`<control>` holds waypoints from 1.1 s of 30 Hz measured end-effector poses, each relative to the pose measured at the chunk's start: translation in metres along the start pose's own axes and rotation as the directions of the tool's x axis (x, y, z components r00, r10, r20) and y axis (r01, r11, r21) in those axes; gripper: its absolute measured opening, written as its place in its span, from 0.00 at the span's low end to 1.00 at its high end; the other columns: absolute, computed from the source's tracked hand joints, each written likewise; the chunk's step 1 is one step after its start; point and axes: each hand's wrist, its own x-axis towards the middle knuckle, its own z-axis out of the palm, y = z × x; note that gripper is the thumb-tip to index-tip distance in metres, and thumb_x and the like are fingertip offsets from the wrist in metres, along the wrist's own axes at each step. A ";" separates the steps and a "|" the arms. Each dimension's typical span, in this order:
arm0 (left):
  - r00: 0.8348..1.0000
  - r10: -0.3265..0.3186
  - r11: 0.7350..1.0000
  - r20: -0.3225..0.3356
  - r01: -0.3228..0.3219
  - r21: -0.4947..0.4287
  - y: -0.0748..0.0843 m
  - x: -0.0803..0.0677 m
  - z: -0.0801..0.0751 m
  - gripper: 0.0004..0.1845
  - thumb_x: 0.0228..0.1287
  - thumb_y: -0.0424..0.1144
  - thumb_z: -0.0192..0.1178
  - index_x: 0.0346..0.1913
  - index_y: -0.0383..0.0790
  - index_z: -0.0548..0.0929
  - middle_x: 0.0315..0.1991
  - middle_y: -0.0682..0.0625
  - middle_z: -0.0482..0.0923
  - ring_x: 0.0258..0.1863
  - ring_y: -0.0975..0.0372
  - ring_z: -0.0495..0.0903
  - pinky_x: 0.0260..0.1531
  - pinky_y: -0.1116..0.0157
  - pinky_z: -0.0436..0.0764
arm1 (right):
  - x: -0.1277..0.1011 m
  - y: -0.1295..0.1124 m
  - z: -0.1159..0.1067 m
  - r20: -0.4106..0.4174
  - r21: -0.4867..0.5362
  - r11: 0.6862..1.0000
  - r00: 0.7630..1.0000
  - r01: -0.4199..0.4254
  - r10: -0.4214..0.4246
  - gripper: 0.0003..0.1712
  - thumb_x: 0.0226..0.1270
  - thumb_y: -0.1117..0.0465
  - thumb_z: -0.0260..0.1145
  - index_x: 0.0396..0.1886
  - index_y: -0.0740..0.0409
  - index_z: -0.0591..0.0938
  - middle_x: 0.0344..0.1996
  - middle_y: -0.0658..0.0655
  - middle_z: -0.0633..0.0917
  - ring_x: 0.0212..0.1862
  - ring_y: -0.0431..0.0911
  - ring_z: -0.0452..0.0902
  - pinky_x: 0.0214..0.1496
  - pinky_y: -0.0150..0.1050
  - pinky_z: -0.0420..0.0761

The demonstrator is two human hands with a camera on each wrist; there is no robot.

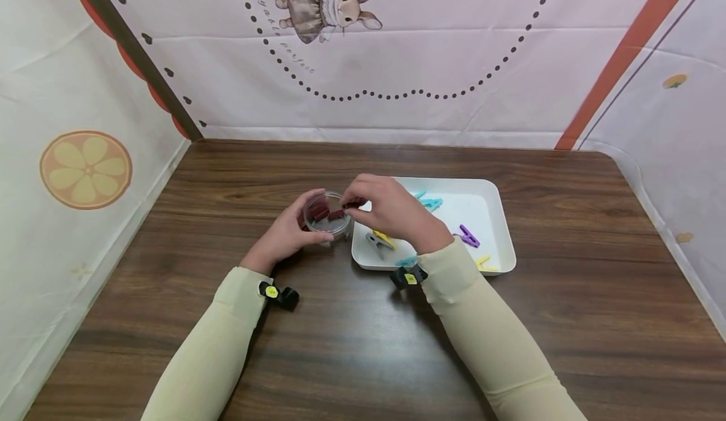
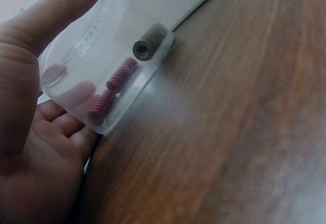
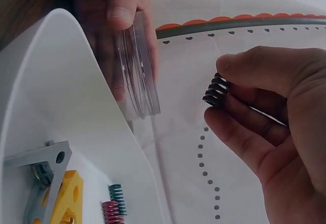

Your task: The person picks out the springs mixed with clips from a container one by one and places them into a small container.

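Beside the white tray [image 1: 507, 254], brace the clear cup [image 1: 327, 225] with the left hand [image 1: 287, 229] wrapped round its sides. Dark spring [image 3: 216, 89] pinched between thumb and fingertips of the right hand [image 1: 391, 210], at the cup's tray-side rim as seen from the head. Best: clear the rim, lower, release near the cup floor; don't squeeze hard, could ping off. Mind the two red springs [image 2: 122, 75] inside. Through the cup wall, left wrist only: a brownish spring [image 2: 148, 42]. Right wrist only: red spring [image 3: 111, 212] and green spring [image 3: 117, 198] in the tray, near grey clip [image 3: 48, 156] and yellow clip [image 3: 66, 196].
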 end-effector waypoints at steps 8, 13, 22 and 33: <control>1.000 0.004 1.000 0.005 -0.004 -0.001 -0.002 0.000 -0.001 0.48 0.51 0.41 0.75 0.73 0.47 0.58 0.70 0.43 0.65 0.69 0.51 0.66 0.69 0.49 0.63 | 0.003 0.002 0.008 -0.024 0.012 0.999 0.999 0.040 -0.039 0.06 0.64 0.62 0.68 0.41 0.53 0.85 0.39 0.48 0.84 0.41 0.41 0.79 0.46 0.35 0.80; 1.000 0.006 1.000 0.001 -0.006 -0.003 -0.002 0.000 -0.002 0.49 0.50 0.42 0.75 0.73 0.46 0.58 0.70 0.44 0.65 0.68 0.51 0.66 0.69 0.49 0.64 | 0.004 0.001 0.011 -0.030 0.019 0.999 0.999 0.042 -0.041 0.07 0.64 0.63 0.68 0.41 0.54 0.85 0.39 0.49 0.84 0.41 0.40 0.79 0.46 0.36 0.81; 1.000 0.020 1.000 0.002 -0.020 -0.008 -0.002 0.002 -0.001 0.50 0.49 0.42 0.76 0.73 0.45 0.58 0.69 0.44 0.66 0.68 0.52 0.67 0.68 0.50 0.64 | 0.004 0.003 0.015 -0.009 0.022 0.999 0.999 0.034 -0.034 0.07 0.66 0.63 0.66 0.42 0.54 0.85 0.39 0.49 0.84 0.41 0.42 0.80 0.46 0.38 0.81; 1.000 0.017 1.000 0.003 -0.017 -0.017 -0.002 0.003 0.001 0.48 0.51 0.40 0.75 0.73 0.45 0.58 0.67 0.44 0.68 0.66 0.50 0.68 0.66 0.49 0.66 | 0.005 0.004 0.021 0.011 0.007 1.000 0.999 0.030 -0.030 0.08 0.65 0.62 0.67 0.43 0.55 0.85 0.41 0.49 0.84 0.43 0.44 0.81 0.46 0.34 0.80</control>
